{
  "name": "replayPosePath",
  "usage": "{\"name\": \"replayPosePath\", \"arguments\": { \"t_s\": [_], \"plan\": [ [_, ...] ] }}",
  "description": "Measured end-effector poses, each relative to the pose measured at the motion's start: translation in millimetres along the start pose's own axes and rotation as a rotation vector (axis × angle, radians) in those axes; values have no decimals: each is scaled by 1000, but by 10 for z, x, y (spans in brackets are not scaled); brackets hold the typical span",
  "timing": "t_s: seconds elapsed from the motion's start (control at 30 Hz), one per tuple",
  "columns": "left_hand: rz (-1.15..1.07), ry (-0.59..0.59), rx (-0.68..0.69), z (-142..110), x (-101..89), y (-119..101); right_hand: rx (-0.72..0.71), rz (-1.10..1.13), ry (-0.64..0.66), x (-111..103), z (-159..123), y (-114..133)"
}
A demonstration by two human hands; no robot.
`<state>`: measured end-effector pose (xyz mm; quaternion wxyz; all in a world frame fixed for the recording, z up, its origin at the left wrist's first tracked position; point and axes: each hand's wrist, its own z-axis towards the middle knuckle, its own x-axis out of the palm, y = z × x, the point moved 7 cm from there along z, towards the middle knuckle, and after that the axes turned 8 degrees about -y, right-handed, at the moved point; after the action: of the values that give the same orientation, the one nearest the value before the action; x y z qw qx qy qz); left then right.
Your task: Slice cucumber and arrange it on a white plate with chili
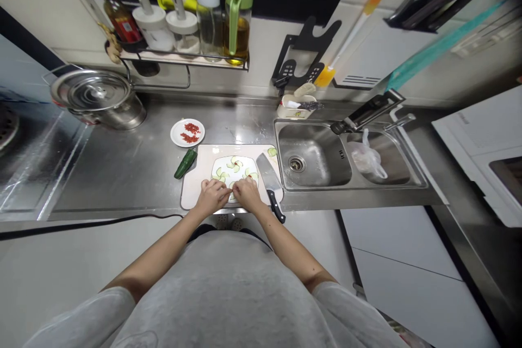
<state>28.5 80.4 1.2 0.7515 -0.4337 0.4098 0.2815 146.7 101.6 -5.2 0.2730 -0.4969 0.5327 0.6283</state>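
Both of my hands meet over the near edge of a white plate (222, 162), fingertips pinched close together. My left hand (214, 196) is closed at the plate's near left, and my right hand (247, 194) is closed just beside it. Whatever lies between their fingers is too small to make out. Thin green-edged cucumber slices (234, 163) are arranged in curved clusters on the plate, partly covered by my hands. Under the plate is a pale cutting board (191, 191). A black-handled kitchen knife (268, 172) lies along the board's right side, its handle past the near edge.
A cucumber piece (186, 163) lies left of the board. Behind it stands a small plate (175, 134) with chopped red bits (191, 128). To the right is a steel double sink (314, 166); a lidded pot (100, 98) stands far left. Bottles fill the wall rack (187, 58).
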Motion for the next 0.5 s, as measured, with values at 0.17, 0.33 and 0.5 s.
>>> {"name": "replayPosePath", "arguments": {
  "t_s": [0.17,0.33,0.5],
  "plan": [
    [-8,-2,-15,-2,5,9,6,3,-3,11,-7,-1],
    [-28,-30,-81,22,-37,43,8,17,-23,-47,-10,-9],
    [-35,-44,-113,39,-62,44,24,48,-46,-124,-13,-30]
  ]
}}
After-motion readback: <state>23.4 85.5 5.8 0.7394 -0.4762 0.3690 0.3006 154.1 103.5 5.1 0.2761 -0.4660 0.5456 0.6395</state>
